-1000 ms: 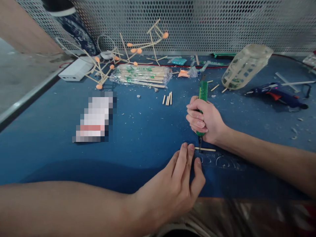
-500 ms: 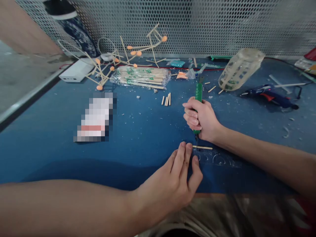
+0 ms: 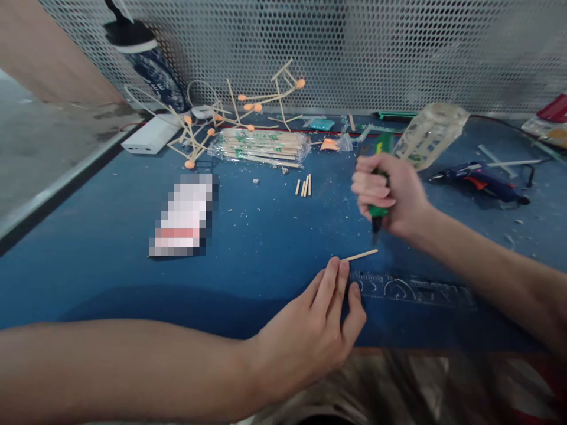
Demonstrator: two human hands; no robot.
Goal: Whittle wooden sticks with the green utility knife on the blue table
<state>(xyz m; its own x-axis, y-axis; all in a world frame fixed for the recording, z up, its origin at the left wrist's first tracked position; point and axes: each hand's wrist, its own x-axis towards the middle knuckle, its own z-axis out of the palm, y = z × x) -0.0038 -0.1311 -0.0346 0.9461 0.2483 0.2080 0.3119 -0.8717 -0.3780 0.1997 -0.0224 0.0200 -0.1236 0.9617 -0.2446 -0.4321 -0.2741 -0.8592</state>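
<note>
Lying just right of the frame's centre on the blue surface point(image 3: 248, 236), a short wooden stick point(image 3: 359, 255) is angling up to the right, its left end meeting the fingertips point(image 3: 339, 267) of the left hand point(image 3: 314, 330). That hand is resting palm down at lower centre, fingers stretched out flat and close together, clamped on nothing — only pressing at the stick's end. A clear ruler point(image 3: 411, 289) is lying just below the stick, its left end beside the same fingertips.

Above the stick, the right hand point(image 3: 390, 195) is hovering off the surface, its grip wrapped tight around a green-handled knife point(image 3: 380, 183) held upright with the dark tip pointing down — the tip is apart from the stick.

Farther up, four short cut sticks point(image 3: 303, 186) are lying side by side, and a plastic-wrapped bundle of sticks point(image 3: 263, 144) is sitting at upper centre. Left of the bundle, a frame of sticks with orange blobs point(image 3: 248, 109) is standing against the perforated metal wall point(image 3: 354, 47), near a white box point(image 3: 150, 136). At upper right, a clear plastic container point(image 3: 432, 136) is lying on its side, with a blue glue gun point(image 3: 481, 177) just right of it.
</note>
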